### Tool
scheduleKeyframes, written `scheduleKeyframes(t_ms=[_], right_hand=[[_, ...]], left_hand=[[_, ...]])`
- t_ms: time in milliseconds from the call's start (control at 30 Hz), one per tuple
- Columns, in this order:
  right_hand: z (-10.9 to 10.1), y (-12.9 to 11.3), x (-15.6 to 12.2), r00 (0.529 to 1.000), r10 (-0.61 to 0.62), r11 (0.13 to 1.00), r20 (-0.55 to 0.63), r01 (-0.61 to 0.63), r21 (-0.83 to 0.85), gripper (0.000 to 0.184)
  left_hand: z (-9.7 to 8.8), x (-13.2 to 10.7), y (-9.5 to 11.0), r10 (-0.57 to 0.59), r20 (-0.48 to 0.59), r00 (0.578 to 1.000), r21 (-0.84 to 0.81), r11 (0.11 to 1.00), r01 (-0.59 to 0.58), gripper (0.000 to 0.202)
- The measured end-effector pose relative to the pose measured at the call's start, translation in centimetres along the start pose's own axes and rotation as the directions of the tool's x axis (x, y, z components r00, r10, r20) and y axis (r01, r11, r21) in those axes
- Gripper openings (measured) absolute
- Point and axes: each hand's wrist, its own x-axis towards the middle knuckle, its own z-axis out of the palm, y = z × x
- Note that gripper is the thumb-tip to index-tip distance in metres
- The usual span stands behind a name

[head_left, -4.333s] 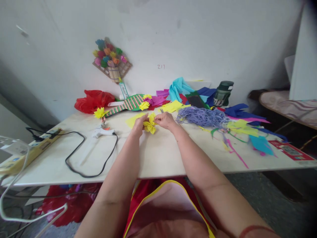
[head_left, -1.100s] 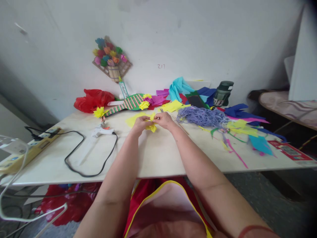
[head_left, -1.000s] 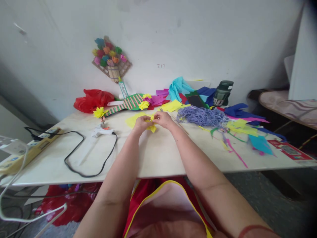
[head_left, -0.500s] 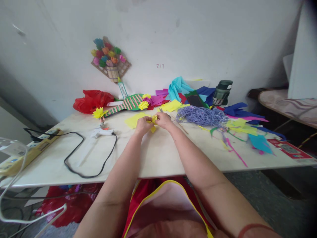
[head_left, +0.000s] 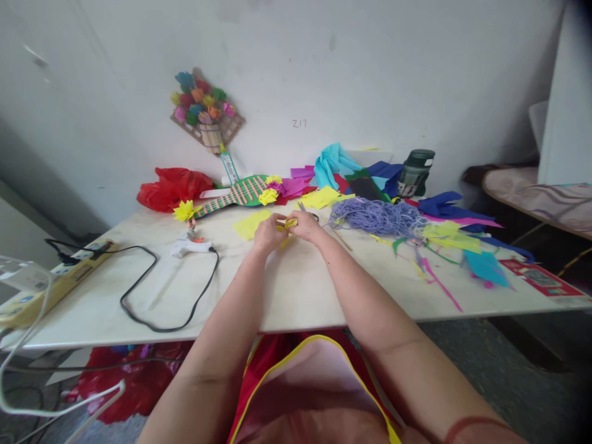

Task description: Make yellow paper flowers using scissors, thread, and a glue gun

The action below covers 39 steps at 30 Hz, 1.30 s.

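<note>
Both hands meet over the middle of the white table [head_left: 296, 290]. My left hand [head_left: 268, 232] and my right hand [head_left: 304, 225] are closed on a small yellow paper flower [head_left: 285, 226], which is mostly hidden between the fingers. A flat yellow paper sheet [head_left: 250, 224] lies just behind my left hand. Scissors [head_left: 306, 210] lie just beyond my right hand.
A glue gun [head_left: 189, 245] with a black cord [head_left: 161, 290] and a power strip [head_left: 60, 271] lie at the left. Behind are a striped green paddle [head_left: 235, 194] with paper flowers, a red bag [head_left: 173, 185], purple yarn [head_left: 377, 216], coloured paper scraps [head_left: 462, 237] and a dark green jar [head_left: 415, 172].
The yellow flower has been squeezed smaller between my hands and is now nearly covered by the fingers. Both hands have drawn closer together.
</note>
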Motion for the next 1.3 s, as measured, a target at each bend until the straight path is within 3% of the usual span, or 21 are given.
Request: scheduleKeyframes(t_ms=[133,367,533,767,1100,1300], right_hand=[[-0.2,-0.1,0.0,1.000,0.021,1.000,-0.016,-0.021,-0.014,0.020],[-0.2,-0.2,0.0,0.998,-0.028,1.000,-0.049,0.028,-0.008,0.015],[-0.2,-0.1,0.3,0.999,-0.035,0.999,-0.036,0.036,0.027,0.019],[-0.7,-0.5,0.0,0.982,-0.190,0.979,0.013,0.191,-0.066,0.018],[-1.4,-1.9,-0.5,0.977,-0.199,0.953,0.073,0.211,-0.218,0.026],[-1.3,-2.3,-0.6,0.972,-0.222,0.942,0.081,0.235,-0.239,0.029]], left_hand=[[0.0,-0.3,0.4,0.037,-0.040,0.999,0.046,0.998,-0.035,0.044],[0.5,0.1,-0.1,0.071,-0.095,0.993,-0.071,0.994,-0.078,0.047],[0.7,0.2,-0.2,0.101,-0.128,0.987,-0.064,0.992,-0.110,0.045],[0.6,0.1,0.0,0.093,-0.118,0.989,-0.104,0.989,-0.105,0.046],[0.4,0.5,-0.4,-0.058,-0.132,0.990,-0.329,0.944,0.012,0.045],[-0.1,0.3,0.2,-0.115,-0.150,0.982,-0.341,0.938,0.057,0.041]])
